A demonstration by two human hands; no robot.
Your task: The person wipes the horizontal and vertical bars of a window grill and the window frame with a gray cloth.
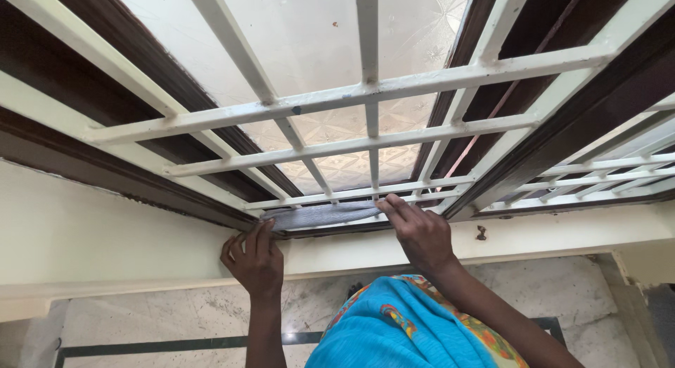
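While both hands work at the foot of the window, the scene reads so:

Cloth: a grey cloth (320,214) lies stretched along the bottom rail of the window, behind the lowest bars, near 6 o'clock of the grille.

Left hand: the left hand (254,259) sits at the cloth's 9 o'clock end, fingers (261,234) held together and pointing up, tips touching that end; whether it pinches the cloth I cannot tell.

Right hand: the right hand (420,231) is at the cloth's 3 o'clock end, fingers (394,207) close together and pressed flat onto the cloth.

Grille: a cream metal grille (365,93) of crossing bars covers the window, at 12 o'clock from both hands.

Glass: patterned frosted glass (330,37) shows behind the bars.

Frame: a dark brown wooden frame (176,79) borders the glass.

Sill: a cream sill (548,236) runs just below the hands.

Clothing: a bright blue garment (394,326) with a coloured edge fills 6 o'clock.

Floor: pale marble floor (162,319) lies beneath.
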